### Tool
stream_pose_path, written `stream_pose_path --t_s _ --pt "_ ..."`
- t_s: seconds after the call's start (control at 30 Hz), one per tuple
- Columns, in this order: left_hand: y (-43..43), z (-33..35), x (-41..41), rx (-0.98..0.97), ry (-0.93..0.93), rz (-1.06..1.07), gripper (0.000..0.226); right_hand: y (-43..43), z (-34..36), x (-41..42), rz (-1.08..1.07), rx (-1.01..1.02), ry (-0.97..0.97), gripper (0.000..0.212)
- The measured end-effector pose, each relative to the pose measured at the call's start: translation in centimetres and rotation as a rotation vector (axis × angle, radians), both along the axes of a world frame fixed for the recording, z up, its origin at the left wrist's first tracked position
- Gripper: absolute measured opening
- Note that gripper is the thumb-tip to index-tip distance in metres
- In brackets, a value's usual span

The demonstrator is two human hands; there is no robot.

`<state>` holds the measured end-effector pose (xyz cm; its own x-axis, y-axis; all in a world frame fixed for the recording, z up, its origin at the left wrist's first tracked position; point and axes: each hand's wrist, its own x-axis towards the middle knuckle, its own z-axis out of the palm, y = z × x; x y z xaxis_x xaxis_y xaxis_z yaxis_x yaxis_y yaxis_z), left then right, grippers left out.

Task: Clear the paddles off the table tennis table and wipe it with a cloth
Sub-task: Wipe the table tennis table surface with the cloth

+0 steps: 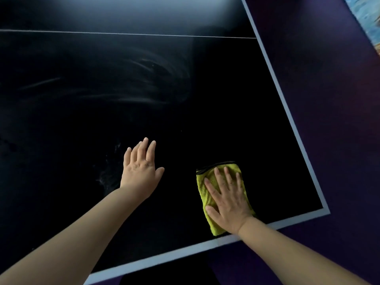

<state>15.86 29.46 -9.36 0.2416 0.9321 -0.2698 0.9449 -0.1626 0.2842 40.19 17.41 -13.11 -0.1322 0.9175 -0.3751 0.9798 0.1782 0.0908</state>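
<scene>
The right hand (228,202) lies flat, fingers spread, pressing the yellow cloth (205,183) onto the dark worktop (226,99) near its white-edged corner — an open grip, spreading pressure for wiping; the left hand (140,171) rests open alongside, likely bracing; no paddles are in view.

Indoor games room: dark table tennis table (226,99) with white border (287,112) along its edges, thin centre line (123,33); purple floor (339,120) beside.
</scene>
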Motion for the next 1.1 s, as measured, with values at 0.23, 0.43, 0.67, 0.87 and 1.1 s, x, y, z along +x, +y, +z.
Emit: stream_pose_path --t_s 0.23,0.43,0.67,0.87,1.1 --pt "9.4 -0.6 0.9 -0.002 0.105 -0.021 0.087 14.4 -0.2 -4.5 -0.366 0.030 0.005 0.080" --pt "18.0 -0.7 0.1 -0.033 0.116 0.024 0.109 28.1 -0.7 -5.0 -0.557 0.115 0.100 0.079" --pt "24.1 -2.1 -1.8 -0.184 0.185 -0.123 0.127 41.9 -1.7 -4.4 -0.629 0.164 0.123 0.093" --pt "25.3 -2.9 -2.5 -0.337 0.193 -0.174 0.126 50.6 -1.8 -4.7 -0.683 0.204 0.104 0.096" --pt "26.0 -2.4 -2.7 -0.446 0.194 -0.205 0.130 58.6 -1.6 -5.4 -0.512 0.202 0.125 0.079"
